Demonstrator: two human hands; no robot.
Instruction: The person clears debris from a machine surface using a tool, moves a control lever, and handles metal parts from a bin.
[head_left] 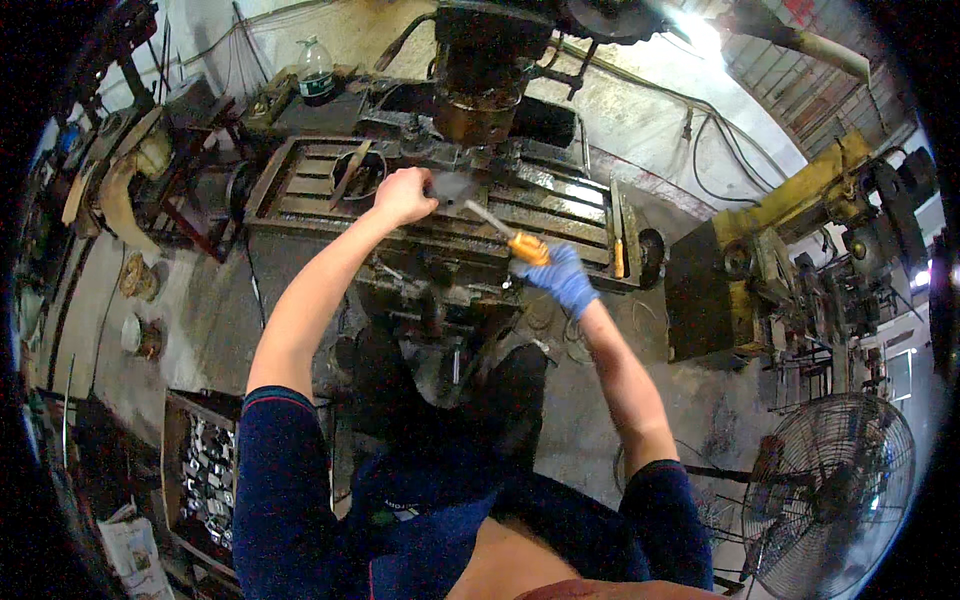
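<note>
**Listener:** Where are the person's hands?

**Describer:** Both reach over a slotted metal machine table (pixel 285 205), below the dark machine head (pixel 478 118). The gloved right hand (pixel 560 278) is clamped around a yellow-handled tool (pixel 528 249), whose narrow shaft points up and left. The bare left hand (pixel 405 195) has its fingers curled beside a blurred grey shape (pixel 455 187); whether they grip it cannot be told.

**Listener:** And the tool's tip?

**Describer:** Near the grey shape, seemingly just short of it, though blur hides any contact.

**Listener:** How far along does the work look?

**Describer:** Probably midway, judging by the tool in hand and both arms extended. No finished result shows at the grey shape, so what remains is unclear. A second yellow-handled tool (pixel 618 256) lies unheld at the table's right end; a round container (pixel 374 182) sits just beyond the left hand.
</note>
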